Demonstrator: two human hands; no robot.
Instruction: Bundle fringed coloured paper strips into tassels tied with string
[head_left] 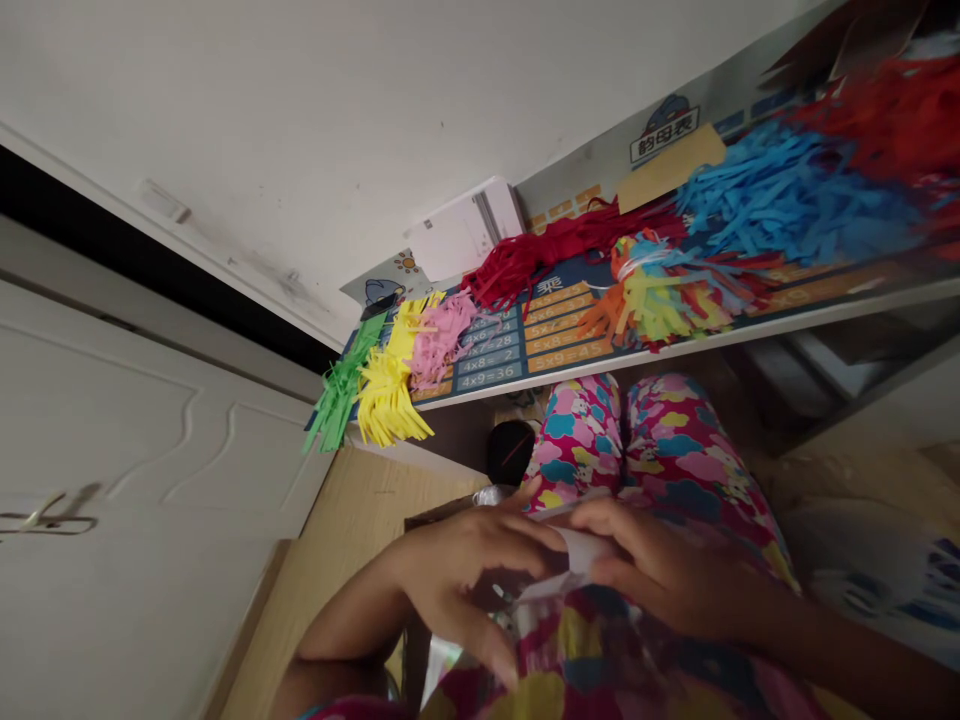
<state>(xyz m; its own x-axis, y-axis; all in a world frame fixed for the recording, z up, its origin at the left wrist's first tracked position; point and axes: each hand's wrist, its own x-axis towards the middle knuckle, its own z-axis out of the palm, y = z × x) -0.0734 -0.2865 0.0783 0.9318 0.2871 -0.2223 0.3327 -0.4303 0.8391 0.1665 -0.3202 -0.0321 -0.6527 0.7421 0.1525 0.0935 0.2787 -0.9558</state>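
Note:
Low over the lap, my left hand (469,570) spreads its thumb and fingers apart around a clear, shiny plastic sheet or bag (529,620). My right hand (660,575), across from it, pinches a whitish folded piece (581,552) between thumb and fingers. Whether this piece is paper or part of the plastic is hard to tell, since the fingers cover much of it. The left fingertips reach close to its left edge.
On the desk (491,385) ahead lie fringed strips: green (345,385), yellow (394,385), pink (442,340), dark red (559,245), blue (802,195) and red (892,120). A tied multicoloured bundle (660,290) is near the edge. A white box (457,235) leans against the wall. A door (112,450) stands left.

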